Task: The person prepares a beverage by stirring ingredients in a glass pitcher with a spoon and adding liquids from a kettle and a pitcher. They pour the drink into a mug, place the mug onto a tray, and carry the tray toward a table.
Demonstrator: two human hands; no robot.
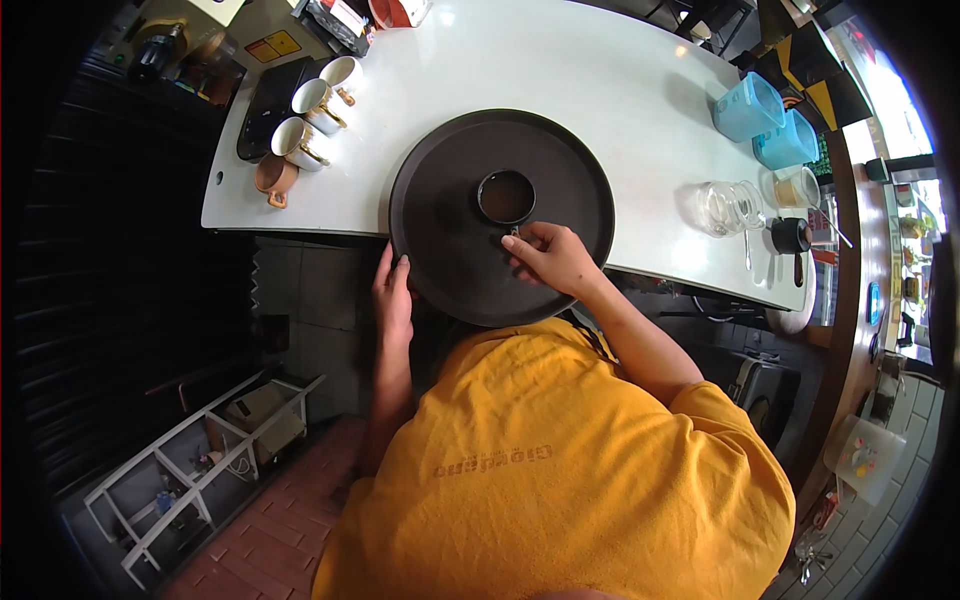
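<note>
A round dark brown tray (440,265) lies on the white counter, its near side jutting past the counter's front edge toward my body. On the tray stands a dark cup (506,197) with brown liquid inside, upright and a little right of the middle. My right hand (548,262) reaches over the tray's near right part, thumb and fingers pinched on the cup's handle. At the tray's left rim is my left hand (393,290), with fingers and thumb against the edge; part of its grip is hidden under the rim.
Several mugs, including a white mug (300,143) and a brown cup (276,180), line the counter's left side. Blue containers (748,106), glass jars (722,207) and a small dark pot (791,236) stand at the right. A white metal rack (190,470) is low left.
</note>
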